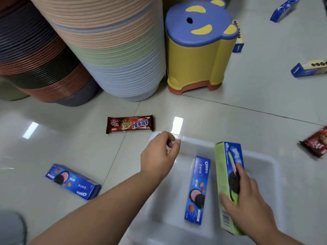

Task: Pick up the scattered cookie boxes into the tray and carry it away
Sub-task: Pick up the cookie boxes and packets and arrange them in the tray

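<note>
A white translucent tray (261,161) lies on the tiled floor at lower right. Inside it lies a blue Oreo box (198,190). My right hand (247,202) grips a green Oreo box (224,175), held on edge over the tray. My left hand (159,154) hovers over the tray's far left corner, fingers loosely curled, holding nothing. On the floor to the left lies another blue Oreo box (72,181). A brown chocolate-chip cookie pack (130,124) lies just beyond the tray.
Stacks of coloured plastic basins (109,50) and a yellow stool with a blue top (198,50) stand behind. More blue boxes lie at upper right (284,9), behind the stool (238,41) and at right (309,68). A red-brown cookie pack (316,142) lies at the right edge.
</note>
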The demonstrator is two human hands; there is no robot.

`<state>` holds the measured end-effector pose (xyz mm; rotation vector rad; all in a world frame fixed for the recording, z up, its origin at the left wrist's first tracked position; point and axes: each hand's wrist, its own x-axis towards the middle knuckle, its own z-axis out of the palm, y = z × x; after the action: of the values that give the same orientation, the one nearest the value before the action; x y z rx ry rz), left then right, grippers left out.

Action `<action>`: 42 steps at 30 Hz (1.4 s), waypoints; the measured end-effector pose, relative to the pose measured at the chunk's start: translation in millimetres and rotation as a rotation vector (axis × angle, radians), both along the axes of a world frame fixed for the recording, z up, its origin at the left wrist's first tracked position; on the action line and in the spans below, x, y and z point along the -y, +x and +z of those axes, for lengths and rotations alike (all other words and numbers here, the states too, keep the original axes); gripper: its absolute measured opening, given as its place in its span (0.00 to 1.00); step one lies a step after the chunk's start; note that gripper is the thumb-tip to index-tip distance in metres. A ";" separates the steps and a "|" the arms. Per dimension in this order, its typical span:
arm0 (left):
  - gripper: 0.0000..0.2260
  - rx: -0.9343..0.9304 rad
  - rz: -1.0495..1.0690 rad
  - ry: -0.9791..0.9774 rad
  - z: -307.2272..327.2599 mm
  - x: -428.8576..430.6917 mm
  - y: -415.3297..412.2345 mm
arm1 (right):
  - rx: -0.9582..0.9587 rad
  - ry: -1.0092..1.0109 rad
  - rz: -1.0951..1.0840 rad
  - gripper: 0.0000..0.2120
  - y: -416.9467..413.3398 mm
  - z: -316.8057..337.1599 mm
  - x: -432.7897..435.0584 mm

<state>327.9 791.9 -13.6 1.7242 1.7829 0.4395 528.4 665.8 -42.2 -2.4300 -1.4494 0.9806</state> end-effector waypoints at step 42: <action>0.38 -0.102 0.938 -0.134 -193.1 31.2 -285.6 | 0.353 -0.011 0.768 0.54 -292.5 -137.4 -304.6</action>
<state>42.3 760.7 -206.7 0.7332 2.5596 0.5867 235.9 970.4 -179.6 -2.1264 -2.6052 0.6538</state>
